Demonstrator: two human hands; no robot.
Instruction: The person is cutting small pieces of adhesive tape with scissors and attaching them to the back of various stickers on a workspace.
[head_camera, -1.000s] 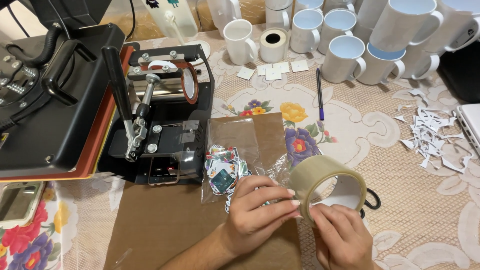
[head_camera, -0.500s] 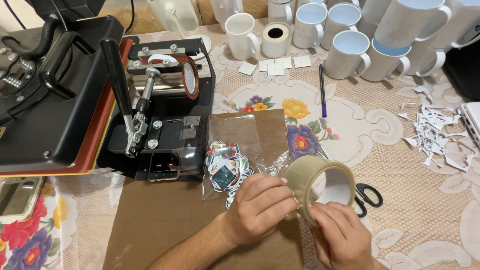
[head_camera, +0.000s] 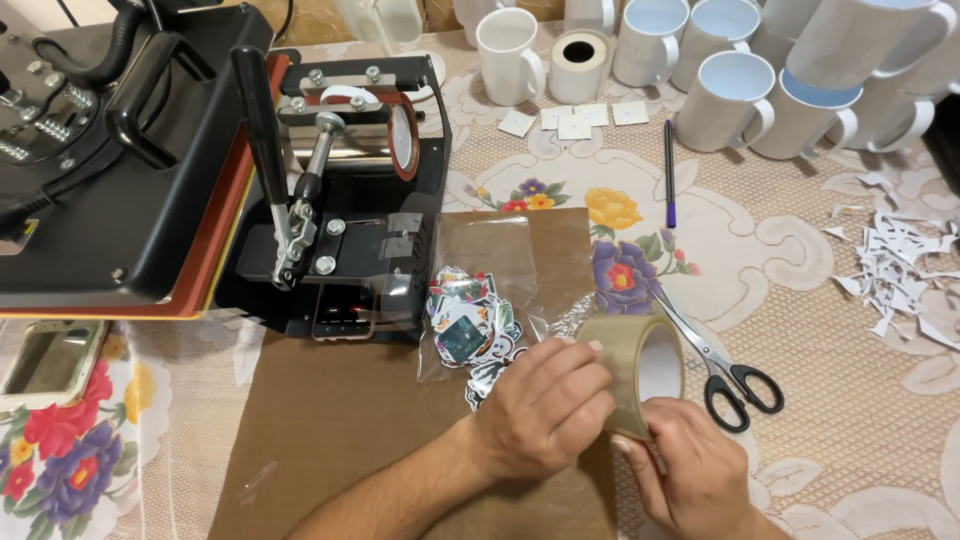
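A roll of clear brownish packing tape (head_camera: 640, 362) stands on edge over a brown sheet (head_camera: 340, 430). My right hand (head_camera: 690, 470) grips the roll from below and behind. My left hand (head_camera: 545, 405) rests against the roll's left side, fingertips on the tape surface. Just left of my hands lies a clear plastic bag (head_camera: 478, 290) with several colourful cut-out stickers (head_camera: 465, 330) in and beside it. Black-handled scissors (head_camera: 715, 360) lie immediately right of the roll.
A black mug press (head_camera: 350, 170) and a larger black heat press (head_camera: 110, 150) fill the left. Several white mugs (head_camera: 740, 95), a white tape roll (head_camera: 580, 65), small white squares (head_camera: 575, 120) and a pen (head_camera: 669, 170) lie behind. Paper scraps (head_camera: 900, 265) are at right, a phone (head_camera: 50, 355) at left.
The tape roll and both hands have come lower and closer to me. My left hand has shifted from the roll's front rim onto its side. The scissors are now fully uncovered.
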